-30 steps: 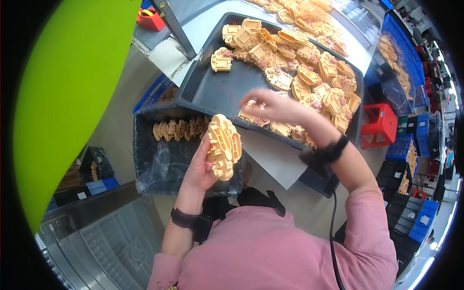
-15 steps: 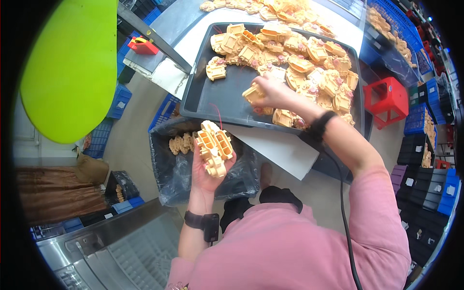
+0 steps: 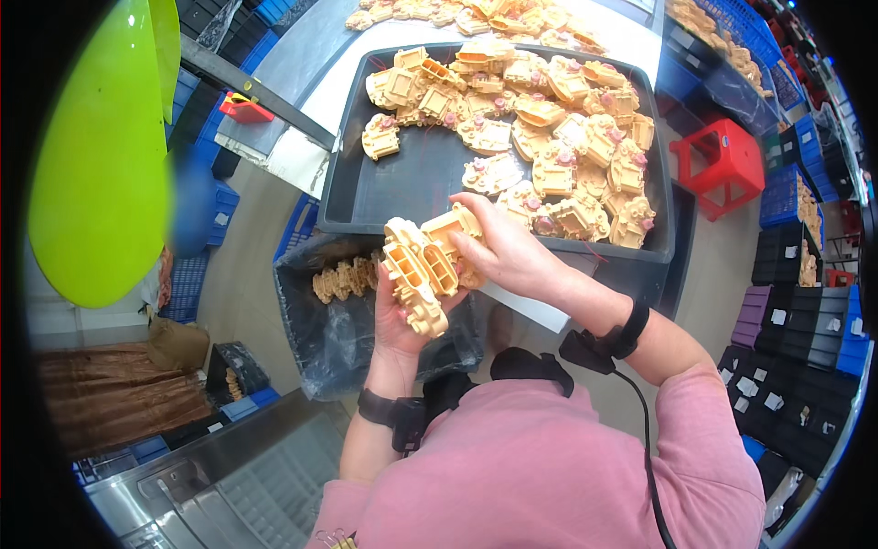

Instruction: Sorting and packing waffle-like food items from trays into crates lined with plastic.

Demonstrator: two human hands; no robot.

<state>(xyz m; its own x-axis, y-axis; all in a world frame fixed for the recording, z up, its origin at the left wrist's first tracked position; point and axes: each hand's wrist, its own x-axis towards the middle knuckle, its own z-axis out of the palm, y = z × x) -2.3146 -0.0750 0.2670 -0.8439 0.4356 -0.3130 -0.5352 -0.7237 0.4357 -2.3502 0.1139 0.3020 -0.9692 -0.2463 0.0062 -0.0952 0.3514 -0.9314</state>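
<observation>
My left hand (image 3: 400,320) is closed around several cream-yellow molded plastic parts (image 3: 417,274), stacked side by side with their hollow compartments showing. In my right hand (image 3: 508,247) is another cream-yellow plastic part (image 3: 452,225), pinched between thumb and fingers and held up against the parts in the left hand. Both hands are over the near edge of a black tray (image 3: 366,220), which holds a heap of similar parts (image 3: 558,137), some with pinkish-red pieces on them. The fingers of my left hand are partly hidden behind the parts.
Below the tray, a bin lined with clear plastic (image 3: 320,357) holds a row of parts (image 3: 344,280). A red stool (image 3: 722,169) stands right of the table. More parts (image 3: 512,16) lie on the white tabletop behind the tray. A red tape dispenser (image 3: 245,108) sits at left. A cable hangs from my right wrist.
My right hand has lifted a part out of the tray and brought it left and nearer, against the parts in my left hand. The view has shifted slightly.
</observation>
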